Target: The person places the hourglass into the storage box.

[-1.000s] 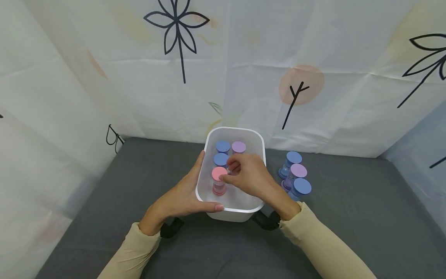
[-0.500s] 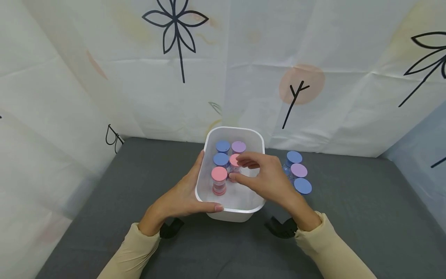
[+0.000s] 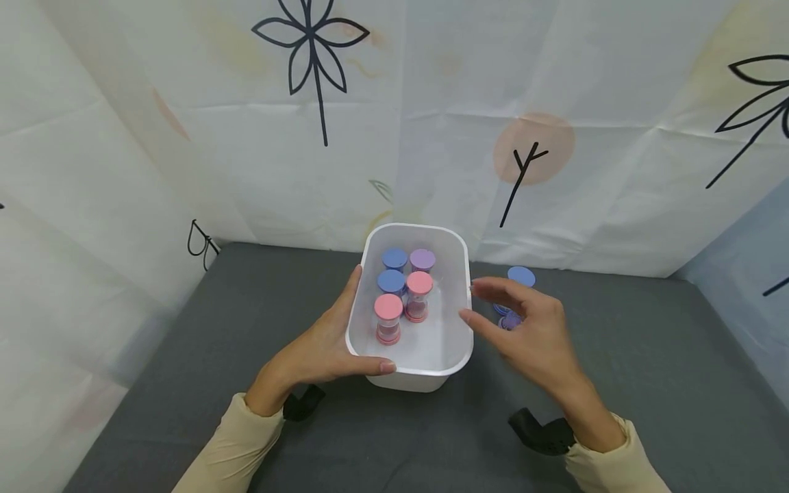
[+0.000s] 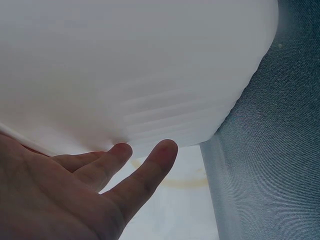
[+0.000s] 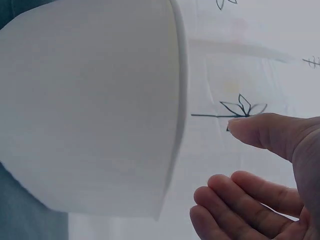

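A white plastic tub [image 3: 457, 342] stands before me in the head view. Inside it, two pink-capped sand timers [image 3: 389, 319] stand upright in front, with two blue sand timers [image 3: 391, 281] and a purple sand timer [image 3: 422, 260] behind them. My left hand [image 3: 323, 342] rests on the tub's near left corner, thumb along the front rim. In the left wrist view its straight fingers [image 4: 145, 185] lie against the tub wall. My right hand [image 3: 530, 329] holds nothing, just outside the tub's right rim, thumb and fingers apart. It partly hides more sand timers behind it.
Beyond the right hand, a blue cap [image 3: 521, 276] and a purple base [image 3: 510, 320] of sand timers show on the dark grey tabletop [image 3: 647, 370]. A white printed cloth [image 3: 431, 137] hangs behind the table's far edge.
My right hand has let go of the second pink sand timer inside the tub and moved right, out past the rim. The left hand has stayed at the tub's corner.
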The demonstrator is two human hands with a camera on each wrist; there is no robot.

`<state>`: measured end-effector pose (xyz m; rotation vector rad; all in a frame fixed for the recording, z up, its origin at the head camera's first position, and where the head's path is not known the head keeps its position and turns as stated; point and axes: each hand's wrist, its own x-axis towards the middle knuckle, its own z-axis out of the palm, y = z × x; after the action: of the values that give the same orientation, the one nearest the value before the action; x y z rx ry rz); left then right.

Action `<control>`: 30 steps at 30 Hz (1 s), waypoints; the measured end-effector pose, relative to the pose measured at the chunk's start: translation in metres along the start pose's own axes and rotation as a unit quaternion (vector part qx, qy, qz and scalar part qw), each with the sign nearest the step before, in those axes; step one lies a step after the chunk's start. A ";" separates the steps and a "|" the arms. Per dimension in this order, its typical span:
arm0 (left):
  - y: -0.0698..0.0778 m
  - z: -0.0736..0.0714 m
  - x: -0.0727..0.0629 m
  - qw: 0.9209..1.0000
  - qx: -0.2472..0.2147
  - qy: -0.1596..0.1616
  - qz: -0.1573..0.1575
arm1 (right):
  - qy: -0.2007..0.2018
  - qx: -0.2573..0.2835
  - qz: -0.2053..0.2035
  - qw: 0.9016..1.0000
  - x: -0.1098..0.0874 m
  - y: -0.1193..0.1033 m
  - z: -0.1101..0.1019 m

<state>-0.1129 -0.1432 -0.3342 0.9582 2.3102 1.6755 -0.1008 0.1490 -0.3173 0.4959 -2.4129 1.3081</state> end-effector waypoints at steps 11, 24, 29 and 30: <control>-0.002 0.000 0.000 1.000 -0.006 -0.003 0.004 | 0.051 0.046 0.032 0.997 -0.013 0.013 -0.030; -0.002 0.000 -0.001 1.000 -0.012 -0.002 0.004 | 0.080 -0.021 0.058 0.995 -0.018 0.038 -0.067; -0.002 0.001 0.000 1.000 -0.021 -0.001 0.003 | 0.038 -0.051 0.084 0.994 -0.020 0.050 -0.076; -0.003 0.001 0.000 1.000 -0.022 -0.001 0.003 | 0.031 -0.052 0.090 0.994 -0.020 0.052 -0.078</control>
<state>-0.1133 -0.1431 -0.3368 0.9579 2.2612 1.7197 -0.0961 0.2441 -0.3246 0.2113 -2.5064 1.2385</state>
